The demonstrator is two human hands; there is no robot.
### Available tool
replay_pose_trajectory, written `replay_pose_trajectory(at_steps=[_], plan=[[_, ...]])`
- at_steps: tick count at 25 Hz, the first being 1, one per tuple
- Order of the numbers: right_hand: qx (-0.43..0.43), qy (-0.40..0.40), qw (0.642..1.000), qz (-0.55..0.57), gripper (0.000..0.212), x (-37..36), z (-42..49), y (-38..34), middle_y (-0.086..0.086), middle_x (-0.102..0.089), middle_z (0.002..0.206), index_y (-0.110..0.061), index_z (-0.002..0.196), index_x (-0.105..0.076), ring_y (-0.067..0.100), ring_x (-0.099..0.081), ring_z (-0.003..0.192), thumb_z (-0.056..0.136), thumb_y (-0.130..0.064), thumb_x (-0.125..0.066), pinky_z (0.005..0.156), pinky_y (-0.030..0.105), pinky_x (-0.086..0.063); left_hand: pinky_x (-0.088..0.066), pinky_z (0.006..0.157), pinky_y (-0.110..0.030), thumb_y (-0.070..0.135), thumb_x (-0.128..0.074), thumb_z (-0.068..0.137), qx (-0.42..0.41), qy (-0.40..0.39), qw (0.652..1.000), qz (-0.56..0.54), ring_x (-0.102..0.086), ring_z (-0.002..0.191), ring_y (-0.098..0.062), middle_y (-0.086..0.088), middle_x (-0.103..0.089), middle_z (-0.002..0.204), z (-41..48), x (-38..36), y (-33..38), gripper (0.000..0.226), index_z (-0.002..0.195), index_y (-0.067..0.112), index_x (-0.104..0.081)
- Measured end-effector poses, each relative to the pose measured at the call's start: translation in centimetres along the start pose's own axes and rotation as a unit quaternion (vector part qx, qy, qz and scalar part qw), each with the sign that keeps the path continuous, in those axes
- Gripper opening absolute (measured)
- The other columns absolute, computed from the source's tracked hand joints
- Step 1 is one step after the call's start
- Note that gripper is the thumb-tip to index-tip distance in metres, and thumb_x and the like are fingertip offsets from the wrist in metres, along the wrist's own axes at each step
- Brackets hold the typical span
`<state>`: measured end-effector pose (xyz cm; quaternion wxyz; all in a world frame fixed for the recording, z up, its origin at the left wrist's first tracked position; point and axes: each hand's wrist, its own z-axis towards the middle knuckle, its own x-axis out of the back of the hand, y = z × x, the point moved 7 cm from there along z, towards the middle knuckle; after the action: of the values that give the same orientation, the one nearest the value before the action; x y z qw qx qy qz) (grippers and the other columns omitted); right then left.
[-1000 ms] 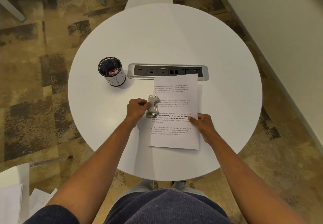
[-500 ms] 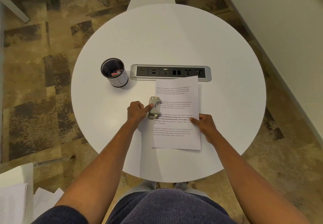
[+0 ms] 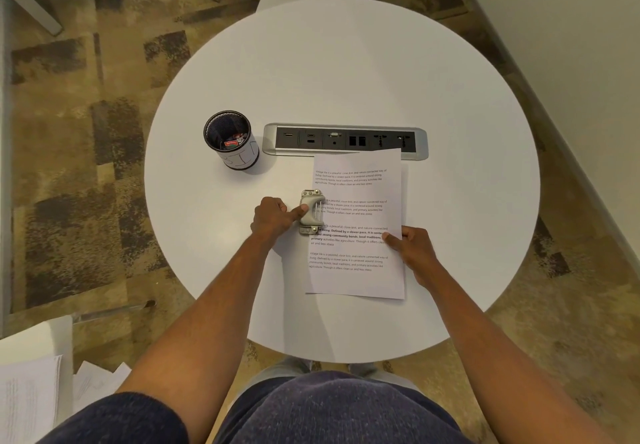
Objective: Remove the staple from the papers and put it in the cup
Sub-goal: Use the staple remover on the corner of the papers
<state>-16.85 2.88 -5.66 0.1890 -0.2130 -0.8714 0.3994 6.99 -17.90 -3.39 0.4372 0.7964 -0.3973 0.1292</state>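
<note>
Printed white papers [image 3: 360, 256] lie flat on the round white table [image 3: 450, 131]. A grey metal staple remover [image 3: 311, 213] rests on the papers' left edge. My left hand [image 3: 273, 216] is curled beside it, thumb pressing on its top. My right hand [image 3: 410, 247] holds down the papers' right edge with thumb and fingers. A black mesh cup [image 3: 231, 140] with a pale band stands at the upper left of the papers, holding small items. The staple itself is hidden under the remover.
A silver power and data socket strip [image 3: 346, 140] is set into the table just beyond the papers' top edge. Loose paper sheets [image 3: 31, 398] lie on a surface at the lower left. Patterned carpet surrounds the table; a wall runs along the right.
Both hands and the staple remover keep their places on the papers. Only the camera view has drifted slightly.
</note>
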Motion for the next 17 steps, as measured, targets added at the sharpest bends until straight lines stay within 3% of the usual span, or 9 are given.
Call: replay_pose_trajectory(at_steps=[4, 7, 10, 13, 17], plan=[[0.0, -0.002, 1.0, -0.005, 0.021, 0.02, 0.15, -0.03, 0.005, -0.075, 0.096, -0.007, 0.106, -0.072, 0.021, -0.072, 0.084, 0.087, -0.014, -0.07, 0.075, 0.031, -0.056, -0.033, 0.073, -0.033, 0.05, -0.08, 0.069, 0.019, 0.009, 0.999, 0.037, -0.048, 0.07, -0.023, 0.006, -0.045, 0.058, 0.19, 0.01, -0.13, 0.056, 0.056, 0.018, -0.036], [-0.003, -0.004, 1.0, -0.014, 0.019, 0.06, 0.34, -0.03, 0.003, -0.076, 0.093, -0.008, 0.104, -0.073, 0.019, -0.072, 0.082, 0.086, -0.015, -0.071, 0.071, 0.029, -0.055, -0.037, 0.077, -0.036, 0.055, -0.076, 0.07, 0.02, 0.031, 0.996, 0.085, -0.056, 0.079, -0.027, 0.006, -0.051, 0.063, 0.05, 0.13, 0.07, 0.054, 0.058, 0.019, -0.039], [-0.005, -0.004, 1.0, -0.016, 0.015, 0.09, 0.43, 0.01, -0.001, -0.076, 0.09, -0.012, 0.1, -0.074, 0.014, -0.073, 0.077, 0.085, -0.016, -0.071, 0.062, 0.024, -0.053, -0.039, 0.083, -0.038, 0.059, -0.074, 0.07, 0.02, 0.029, 0.993, 0.111, -0.061, 0.091, -0.03, -0.003, -0.063, 0.081, 0.22, 0.15, 0.28, 0.052, 0.061, 0.019, -0.042], [-0.004, -0.007, 1.0, -0.014, 0.01, 0.14, 0.51, 0.12, -0.007, -0.076, 0.087, -0.016, 0.095, -0.075, 0.009, -0.073, 0.073, 0.086, -0.016, -0.071, 0.057, 0.019, -0.052, -0.035, 0.09, -0.042, 0.065, -0.07, 0.07, 0.025, 0.02, 0.987, 0.159, -0.06, 0.102, -0.031, -0.007, -0.067, 0.103, 0.68, 0.16, 0.34, 0.052, 0.08, 0.018, -0.052], [-0.01, -0.012, 1.0, -0.021, 0.007, 0.05, 0.53, -0.16, -0.01, -0.076, 0.081, -0.018, 0.091, -0.075, 0.004, -0.072, 0.067, 0.086, -0.016, -0.071, 0.049, 0.014, -0.048, -0.032, 0.096, -0.044, 0.069, -0.068, 0.069, 0.048, 0.008, 0.979, 0.197, -0.056, 0.113, -0.033, -0.007, -0.063, 0.117, 0.9, 0.32, 0.34, 0.064, 0.105, 0.017, -0.056]])
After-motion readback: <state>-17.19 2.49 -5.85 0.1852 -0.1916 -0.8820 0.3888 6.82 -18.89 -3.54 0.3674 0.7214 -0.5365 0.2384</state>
